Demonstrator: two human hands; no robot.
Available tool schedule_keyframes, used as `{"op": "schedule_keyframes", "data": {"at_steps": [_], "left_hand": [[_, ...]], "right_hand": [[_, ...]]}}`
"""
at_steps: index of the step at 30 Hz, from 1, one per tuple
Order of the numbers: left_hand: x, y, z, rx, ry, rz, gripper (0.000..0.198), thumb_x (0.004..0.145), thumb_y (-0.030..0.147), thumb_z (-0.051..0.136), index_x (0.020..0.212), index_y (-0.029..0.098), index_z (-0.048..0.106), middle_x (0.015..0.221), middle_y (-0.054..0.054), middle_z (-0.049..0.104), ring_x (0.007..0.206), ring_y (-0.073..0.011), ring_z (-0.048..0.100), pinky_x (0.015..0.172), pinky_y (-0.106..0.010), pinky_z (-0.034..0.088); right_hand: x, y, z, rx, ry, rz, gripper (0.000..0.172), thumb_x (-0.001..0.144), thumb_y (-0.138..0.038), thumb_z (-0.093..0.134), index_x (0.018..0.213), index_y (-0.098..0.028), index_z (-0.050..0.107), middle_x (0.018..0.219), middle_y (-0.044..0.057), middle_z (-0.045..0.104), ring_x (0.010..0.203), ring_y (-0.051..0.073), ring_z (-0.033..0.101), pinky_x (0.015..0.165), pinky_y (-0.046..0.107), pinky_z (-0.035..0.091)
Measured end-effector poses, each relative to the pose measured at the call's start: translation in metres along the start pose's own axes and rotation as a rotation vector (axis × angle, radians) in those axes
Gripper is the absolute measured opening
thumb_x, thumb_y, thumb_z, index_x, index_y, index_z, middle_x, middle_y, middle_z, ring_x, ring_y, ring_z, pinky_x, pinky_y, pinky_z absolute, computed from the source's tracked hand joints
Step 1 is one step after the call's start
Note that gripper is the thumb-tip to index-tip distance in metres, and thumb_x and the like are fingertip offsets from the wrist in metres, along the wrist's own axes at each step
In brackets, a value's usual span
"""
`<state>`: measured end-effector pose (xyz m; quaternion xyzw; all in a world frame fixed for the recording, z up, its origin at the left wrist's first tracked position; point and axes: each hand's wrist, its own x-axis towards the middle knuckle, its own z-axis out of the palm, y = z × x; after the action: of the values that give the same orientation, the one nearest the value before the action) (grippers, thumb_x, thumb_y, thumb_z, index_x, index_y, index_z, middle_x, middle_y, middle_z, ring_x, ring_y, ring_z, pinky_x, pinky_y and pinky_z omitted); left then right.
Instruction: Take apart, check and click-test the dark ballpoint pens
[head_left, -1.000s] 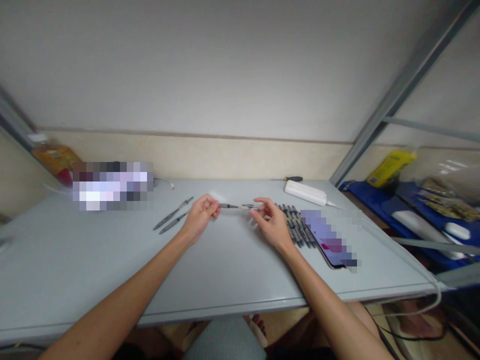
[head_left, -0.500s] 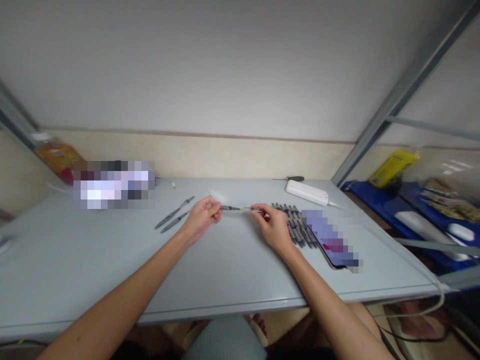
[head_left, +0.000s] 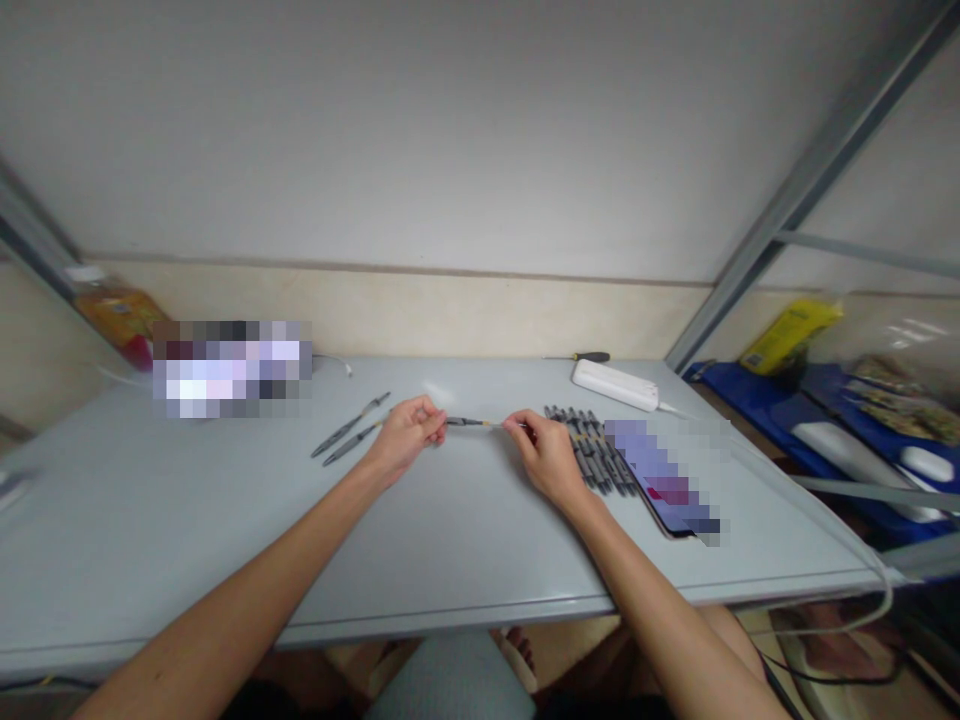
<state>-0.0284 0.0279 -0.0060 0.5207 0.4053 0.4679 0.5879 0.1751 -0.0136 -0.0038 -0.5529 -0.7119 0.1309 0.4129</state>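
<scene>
My left hand (head_left: 409, 437) pinches a grey pen (head_left: 465, 422) near one end, and the pen lies almost level above the table. From the pen's yellowish middle band, a thin pale pen refill (head_left: 496, 425) runs to my right hand (head_left: 541, 445). The fingertips of that hand are closed on the refill, and its far end is hidden by them. Left of my left hand lie two grey pens, one farther out (head_left: 349, 427) and one partly behind the hand (head_left: 351, 447). Close beside my right hand is a row of several similar grey pens (head_left: 596, 465).
A phone (head_left: 664, 480), partly blurred out, lies right of the pen row. Behind it are a white power strip (head_left: 615, 385) with its cable and a screwdriver (head_left: 592, 357). A pixelated object (head_left: 232, 370) and an amber bottle (head_left: 112, 305) stand at the left back. Metal posts flank the table.
The pen has dipped slightly at its middle. The refill now shows as a single thin line into my right fingertips, which have shifted a little. Both hands stay in nearly the same place.
</scene>
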Motion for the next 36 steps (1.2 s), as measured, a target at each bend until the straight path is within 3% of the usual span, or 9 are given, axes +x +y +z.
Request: {"op": "schedule_keyframes", "data": {"at_steps": [11,18,25,31,36], "left_hand": [[-0.001,0.004,0.001,0.297,0.056,0.25,0.018,0.069,0.025,0.061,0.063,0.018,0.045,0.056,0.002,0.057,0.056,-0.0102,0.051,0.057,-0.022,0.037],[-0.005,0.008,0.004,0.436,0.087,0.383,0.013,0.073,0.022,0.054,0.063,0.018,0.046,0.06,0.002,0.056,0.06,-0.0111,0.052,0.059,-0.023,0.039],[-0.007,0.005,0.003,0.594,0.112,0.45,0.011,0.076,0.022,0.052,0.066,0.017,0.049,0.064,0.0,0.057,0.063,-0.0125,0.053,0.063,-0.025,0.041],[-0.006,0.003,0.003,0.536,-0.004,0.396,0.012,0.079,0.027,0.052,0.074,0.017,0.049,0.065,0.001,0.057,0.062,-0.0115,0.053,0.06,-0.023,0.04],[-0.007,0.002,0.005,0.615,-0.105,0.379,0.022,0.083,0.033,0.049,0.089,0.015,0.06,0.08,-0.004,0.064,0.073,-0.0143,0.056,0.066,-0.024,0.042]], "right_hand": [[0.002,0.003,0.001,0.201,-0.062,0.157,0.042,0.084,-0.047,0.042,0.059,-0.016,0.056,0.042,-0.005,0.038,0.043,0.01,0.037,0.045,0.022,0.026],[0.004,0.004,0.003,0.622,-0.211,0.395,0.044,0.074,-0.059,0.051,0.06,-0.018,0.05,0.041,-0.009,0.029,0.032,0.006,0.027,0.034,0.021,0.022],[0.004,0.004,0.001,0.99,-0.299,0.564,0.044,0.066,-0.055,0.064,0.054,-0.018,0.045,0.037,-0.012,0.023,0.033,0.003,0.016,0.032,0.018,0.018],[0.006,0.005,0.0,1.03,-0.234,0.58,0.04,0.069,-0.051,0.065,0.054,-0.017,0.049,0.035,-0.011,0.027,0.031,0.003,0.021,0.032,0.018,0.021],[0.006,0.001,0.001,0.958,-0.169,0.566,0.044,0.068,-0.055,0.062,0.051,-0.016,0.05,0.036,-0.009,0.031,0.031,0.004,0.027,0.033,0.019,0.024]]}}
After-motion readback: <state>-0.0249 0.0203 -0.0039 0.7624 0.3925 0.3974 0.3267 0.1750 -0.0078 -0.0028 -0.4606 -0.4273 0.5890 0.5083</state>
